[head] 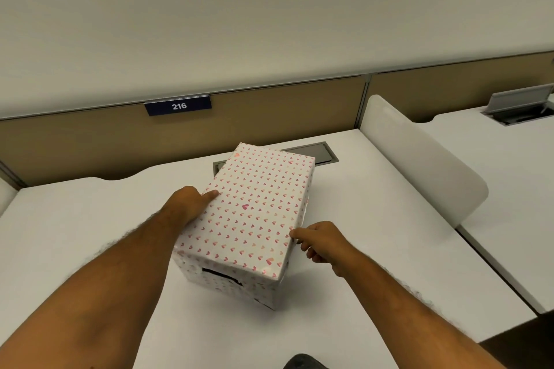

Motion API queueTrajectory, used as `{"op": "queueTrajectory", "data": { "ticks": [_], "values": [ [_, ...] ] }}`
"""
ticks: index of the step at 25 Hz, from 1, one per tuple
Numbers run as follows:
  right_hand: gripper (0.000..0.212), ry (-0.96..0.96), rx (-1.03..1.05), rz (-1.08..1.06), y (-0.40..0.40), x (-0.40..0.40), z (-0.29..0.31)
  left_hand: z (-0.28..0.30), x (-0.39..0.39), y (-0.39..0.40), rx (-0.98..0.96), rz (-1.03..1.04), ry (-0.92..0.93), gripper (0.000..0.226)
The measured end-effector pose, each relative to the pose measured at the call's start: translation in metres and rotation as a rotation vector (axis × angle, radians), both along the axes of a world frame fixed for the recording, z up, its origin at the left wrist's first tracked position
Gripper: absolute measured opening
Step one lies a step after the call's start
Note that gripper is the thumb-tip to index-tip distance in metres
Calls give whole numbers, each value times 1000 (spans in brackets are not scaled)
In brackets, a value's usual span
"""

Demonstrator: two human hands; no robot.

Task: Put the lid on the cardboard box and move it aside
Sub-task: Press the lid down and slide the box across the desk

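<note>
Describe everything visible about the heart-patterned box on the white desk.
The rectangular cardboard box wrapped in white paper with pink hearts stands on the white desk, turned at an angle, its far end over a grey cable hatch. Its lid is on. A dark handle slot shows in the near end. The left hand presses its left side; the right hand touches its right edge.

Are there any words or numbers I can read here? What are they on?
"216": white digits on a dark blue tag clipped to the top of the tan divider behind the desk.
The box shows only little hearts, no words.
Nothing else can be read.
</note>
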State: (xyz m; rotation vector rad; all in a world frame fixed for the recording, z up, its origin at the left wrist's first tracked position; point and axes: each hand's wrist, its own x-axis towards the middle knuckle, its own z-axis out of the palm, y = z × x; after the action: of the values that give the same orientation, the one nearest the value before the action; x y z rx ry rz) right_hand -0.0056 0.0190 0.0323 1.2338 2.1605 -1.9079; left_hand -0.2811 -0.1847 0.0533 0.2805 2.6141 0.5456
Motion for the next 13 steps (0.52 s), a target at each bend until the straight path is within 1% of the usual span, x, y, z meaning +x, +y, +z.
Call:
{"op": "queueTrajectory", "data": {
  "ticks": [4,7,8,11,13],
  "values": [
    [34,-17,-27,27,-1,-1,0,13,-3,-9,13,-47,-39,69],
    [48,-47,-48,88,-5,0,-4,16,4,-17,86,-45,-157,53],
    [50,-58,-57,115,-6,1,-5,19,8,-21,117,-28,-202,49],
    [49,-81,-81,176,-8,0,-4,25,12,-37,184,-11,-295,42],
    [49,-103,-73,211,-11,1,-4,18,14,-46,169,-20,-326,43]
  ]
}}
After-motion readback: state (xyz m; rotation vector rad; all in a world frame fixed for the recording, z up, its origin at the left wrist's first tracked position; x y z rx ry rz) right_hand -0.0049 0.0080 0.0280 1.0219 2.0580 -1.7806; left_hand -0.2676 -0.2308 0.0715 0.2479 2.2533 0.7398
